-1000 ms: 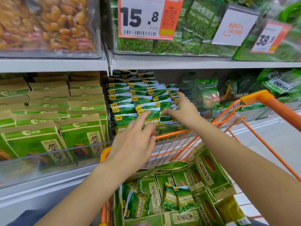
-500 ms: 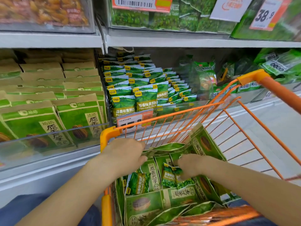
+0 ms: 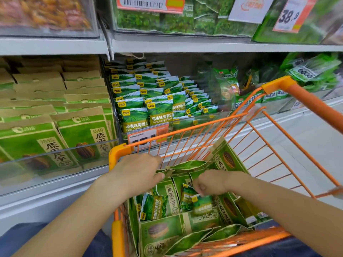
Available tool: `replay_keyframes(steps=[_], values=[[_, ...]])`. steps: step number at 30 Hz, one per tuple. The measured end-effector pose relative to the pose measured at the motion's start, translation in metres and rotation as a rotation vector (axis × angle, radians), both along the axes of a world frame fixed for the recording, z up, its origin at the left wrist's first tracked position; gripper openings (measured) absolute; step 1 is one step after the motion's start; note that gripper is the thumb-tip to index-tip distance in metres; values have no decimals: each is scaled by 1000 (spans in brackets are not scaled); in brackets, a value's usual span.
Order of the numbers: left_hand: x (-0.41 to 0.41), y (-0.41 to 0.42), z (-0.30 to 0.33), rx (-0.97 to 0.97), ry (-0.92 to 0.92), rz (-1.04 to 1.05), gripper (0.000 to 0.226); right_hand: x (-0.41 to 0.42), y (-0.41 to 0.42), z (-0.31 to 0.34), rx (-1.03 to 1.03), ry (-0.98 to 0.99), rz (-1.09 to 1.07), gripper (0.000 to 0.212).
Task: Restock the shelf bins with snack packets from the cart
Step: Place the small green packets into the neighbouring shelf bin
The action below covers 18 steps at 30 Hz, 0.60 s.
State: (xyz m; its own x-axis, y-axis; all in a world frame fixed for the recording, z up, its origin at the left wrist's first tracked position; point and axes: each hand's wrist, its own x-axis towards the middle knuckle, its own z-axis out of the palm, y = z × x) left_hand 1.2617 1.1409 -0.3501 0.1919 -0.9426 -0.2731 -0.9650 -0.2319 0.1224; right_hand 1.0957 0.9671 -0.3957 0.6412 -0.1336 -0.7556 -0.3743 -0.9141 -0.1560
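The orange cart stands against the shelf, filled with large green sunflower-seed bags and small green pea packets. My right hand is down in the cart and pinches the top of a small pea packet; another lies right beside it. A further pea packet lies loose at the left. My left hand hovers over the bags by the cart's front corner, fingers loosely curled, holding nothing I can see. The pea bin on the shelf holds several rows of the same packets.
Left of the pea bin, a clear-fronted bin holds sunflower-seed bags. A price tag hangs at the pea bin's front. Bins of other green packets sit to the right. An upper shelf edge runs overhead. Pale floor lies right of the cart.
Both hands have come down from the pea bin into the cart. My right hand has taken hold of a small pea packet; my left hand has settled over the bags.
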Motion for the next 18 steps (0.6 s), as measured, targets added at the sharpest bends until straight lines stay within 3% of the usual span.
replay_keyframes(steps=[2, 6, 7, 11, 14, 18], values=[[-1, -1, 5, -87, 153, 47, 49, 2, 0, 25, 17, -184, -56, 17], [-27, -4, 23, -231, 676, 130, 72, -4, 16, 78, 22, -658, -96, 15], [-35, -6, 26, -291, 691, 124, 70, -9, 21, 86, 60, -763, -136, 14], [-42, -23, 36, -512, 468, 121, 39, -12, 27, 101, 63, -1017, -223, 15], [-26, -43, 50, -613, 406, 220, 11, -17, 13, 110, -104, -1032, -236, 26], [-4, -85, 78, -799, 277, 368, 12, -31, -9, 95, -487, -631, -155, 44]])
